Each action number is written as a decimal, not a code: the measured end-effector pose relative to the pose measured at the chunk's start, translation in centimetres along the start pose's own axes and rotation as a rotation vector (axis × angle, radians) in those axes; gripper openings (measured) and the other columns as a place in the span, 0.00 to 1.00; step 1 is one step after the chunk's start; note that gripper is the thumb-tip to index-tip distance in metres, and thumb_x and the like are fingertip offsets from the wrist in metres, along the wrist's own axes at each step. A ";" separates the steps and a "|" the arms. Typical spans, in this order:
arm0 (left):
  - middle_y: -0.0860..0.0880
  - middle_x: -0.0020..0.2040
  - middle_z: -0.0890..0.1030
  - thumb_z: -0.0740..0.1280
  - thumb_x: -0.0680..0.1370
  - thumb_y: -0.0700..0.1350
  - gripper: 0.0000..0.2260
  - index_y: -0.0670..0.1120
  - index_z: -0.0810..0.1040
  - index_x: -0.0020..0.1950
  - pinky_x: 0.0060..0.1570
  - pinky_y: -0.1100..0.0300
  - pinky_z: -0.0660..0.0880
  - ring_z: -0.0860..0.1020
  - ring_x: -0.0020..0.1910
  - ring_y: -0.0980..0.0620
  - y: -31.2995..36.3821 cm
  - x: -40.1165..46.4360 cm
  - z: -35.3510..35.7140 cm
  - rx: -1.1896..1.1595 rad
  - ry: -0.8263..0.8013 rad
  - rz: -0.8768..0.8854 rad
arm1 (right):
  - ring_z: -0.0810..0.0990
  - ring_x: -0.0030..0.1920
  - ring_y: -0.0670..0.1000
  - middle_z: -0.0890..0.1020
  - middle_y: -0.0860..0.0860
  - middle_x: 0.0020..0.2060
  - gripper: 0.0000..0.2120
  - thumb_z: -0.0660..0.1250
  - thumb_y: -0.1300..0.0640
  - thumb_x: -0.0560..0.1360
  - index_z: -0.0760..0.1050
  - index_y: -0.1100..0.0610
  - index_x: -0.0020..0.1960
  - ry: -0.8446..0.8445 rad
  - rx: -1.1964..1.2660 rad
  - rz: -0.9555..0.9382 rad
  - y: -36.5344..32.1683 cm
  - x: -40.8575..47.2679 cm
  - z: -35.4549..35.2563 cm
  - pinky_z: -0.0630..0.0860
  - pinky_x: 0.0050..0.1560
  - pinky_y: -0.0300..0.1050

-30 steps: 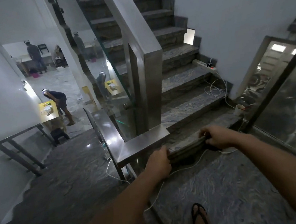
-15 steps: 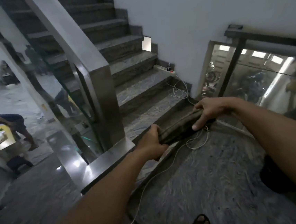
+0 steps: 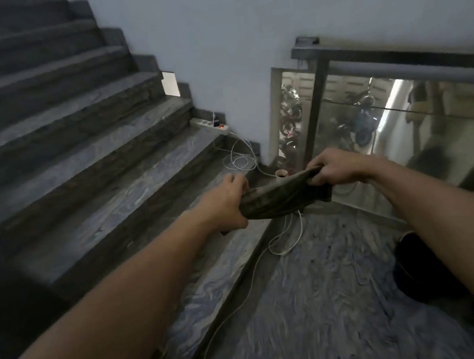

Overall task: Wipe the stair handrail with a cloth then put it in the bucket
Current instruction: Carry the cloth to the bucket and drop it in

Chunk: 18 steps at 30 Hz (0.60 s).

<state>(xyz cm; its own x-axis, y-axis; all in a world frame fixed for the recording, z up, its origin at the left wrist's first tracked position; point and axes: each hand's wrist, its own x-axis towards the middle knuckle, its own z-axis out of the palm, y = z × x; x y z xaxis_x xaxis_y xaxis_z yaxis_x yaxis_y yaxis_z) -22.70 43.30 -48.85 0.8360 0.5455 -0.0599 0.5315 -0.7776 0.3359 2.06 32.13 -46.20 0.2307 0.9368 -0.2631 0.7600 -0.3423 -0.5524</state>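
Currently both hands hold the cloth (image 3: 285, 197) stretched between them in mid-air. Landmark for all positions: the cloth.

Grip. Left hand (image 3: 226, 202) is closed around the cloth's left end, fingers curled over the top edge, thumb underneath. Right hand (image 3: 336, 168) is bunched around the right end, fingers pressed together on gathered fabric. Cloth sags slightly in the middle and looks dark and mottled; wet or dry cannot be told.

Surroundings. Just beyond the cloth, near the wall corner, stands a small cup (image 3: 281, 174). Below the cloth a white cable (image 3: 286, 241) loops across the landing floor (image 3: 314, 302). Up and left of the cloth the stair steps (image 3: 84, 171) rise, with a power strip (image 3: 210, 126) on one tread. Beyond and right of the cloth is a metal rail (image 3: 407, 61) over a glass panel (image 3: 384, 124). Lower right of the cloth, at the frame edge, sits a dark rounded object (image 3: 415, 269), partly hidden by the right forearm; possibly the bucket, cannot confirm.

Progress, judged. Cloth is touching no rail, so no wiping is under way. Whether the handrail is already wiped cannot be read from this view. Deposit in the bucket is definitely not yet done, since the cloth is in hand. If the dark object is the bucket, the remaining move is down and to the right.
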 end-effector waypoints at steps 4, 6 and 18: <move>0.47 0.53 0.74 0.68 0.71 0.43 0.14 0.49 0.70 0.55 0.44 0.54 0.77 0.76 0.47 0.49 3.0 8.3 -2.0 -0.177 -0.036 -0.052 | 0.78 0.40 0.48 0.82 0.50 0.38 0.04 0.69 0.58 0.73 0.82 0.53 0.42 0.020 0.011 -0.001 4.8 3.2 -5.1 0.71 0.38 0.39; 0.47 0.50 0.76 0.65 0.75 0.43 0.09 0.49 0.73 0.54 0.45 0.52 0.78 0.77 0.46 0.50 4.2 11.9 -3.1 -0.231 -0.086 -0.069 | 0.79 0.45 0.48 0.82 0.50 0.44 0.06 0.71 0.57 0.72 0.82 0.53 0.50 0.036 0.021 0.007 6.9 4.1 -7.7 0.74 0.45 0.42; 0.47 0.50 0.76 0.58 0.79 0.40 0.07 0.51 0.72 0.53 0.44 0.58 0.69 0.75 0.49 0.50 10.7 27.7 -8.1 -0.193 -0.195 0.046 | 0.78 0.50 0.54 0.78 0.51 0.46 0.09 0.59 0.47 0.79 0.74 0.51 0.51 0.140 0.124 0.147 14.0 6.0 -18.8 0.75 0.51 0.52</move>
<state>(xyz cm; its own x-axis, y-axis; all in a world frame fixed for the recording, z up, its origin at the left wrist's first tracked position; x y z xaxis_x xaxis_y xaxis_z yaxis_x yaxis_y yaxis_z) 4.98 52.64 -39.28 0.8789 0.4262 -0.2142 0.4724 -0.7156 0.5145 25.45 34.32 -40.64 0.4218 0.8741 -0.2408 0.6334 -0.4741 -0.6116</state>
